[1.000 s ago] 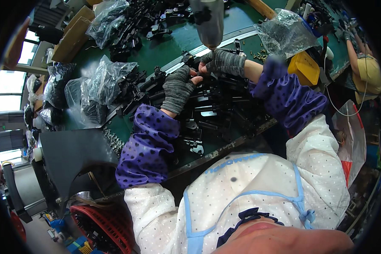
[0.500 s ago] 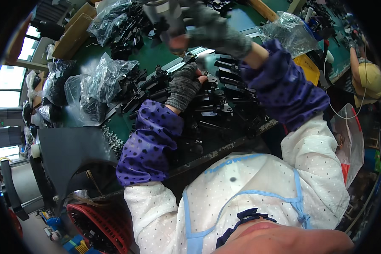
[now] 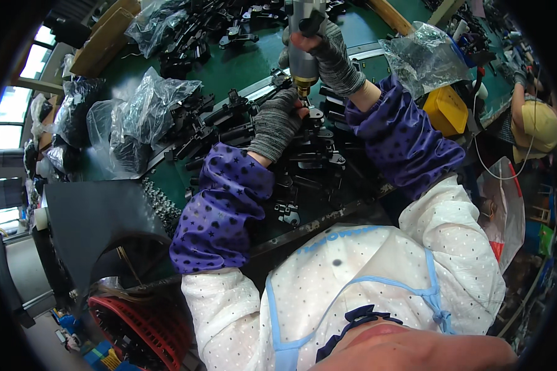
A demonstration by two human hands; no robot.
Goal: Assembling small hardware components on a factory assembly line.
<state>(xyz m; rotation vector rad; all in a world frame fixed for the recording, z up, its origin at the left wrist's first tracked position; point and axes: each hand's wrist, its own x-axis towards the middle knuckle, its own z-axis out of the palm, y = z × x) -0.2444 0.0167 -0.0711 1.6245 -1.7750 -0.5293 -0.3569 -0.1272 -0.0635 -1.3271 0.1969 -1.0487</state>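
Observation:
My right hand (image 3: 338, 62), in a grey knit glove with bare fingertips, grips an upright power screwdriver (image 3: 302, 64) with a grey cylindrical body and a brass-coloured nose. The tool's tip points down beside my left fingertips, over a black metal assembly (image 3: 314, 116) with a rounded silvery end. My left hand (image 3: 275, 125), gloved the same way, is closed with thumb and fingers on that assembly. Its grasp is partly hidden. More black assemblies (image 3: 309, 157) lie in a row toward the table's near edge, and others (image 3: 229, 114) lie left of my hand.
Clear plastic bags (image 3: 145, 114) stand on the green table (image 3: 254, 59) at left; another plastic bag (image 3: 424, 55) and a yellow bin (image 3: 445, 111) are at right. Small metal pieces (image 3: 161, 204) are heaped near a dark panel (image 3: 99, 222). A red basket (image 3: 136, 303) stands below. Another person (image 3: 535, 120) works far right.
My right hand has brought the screwdriver down and to the right, from a blurred raised position to upright beside my left fingers. My left hand has shifted slightly.

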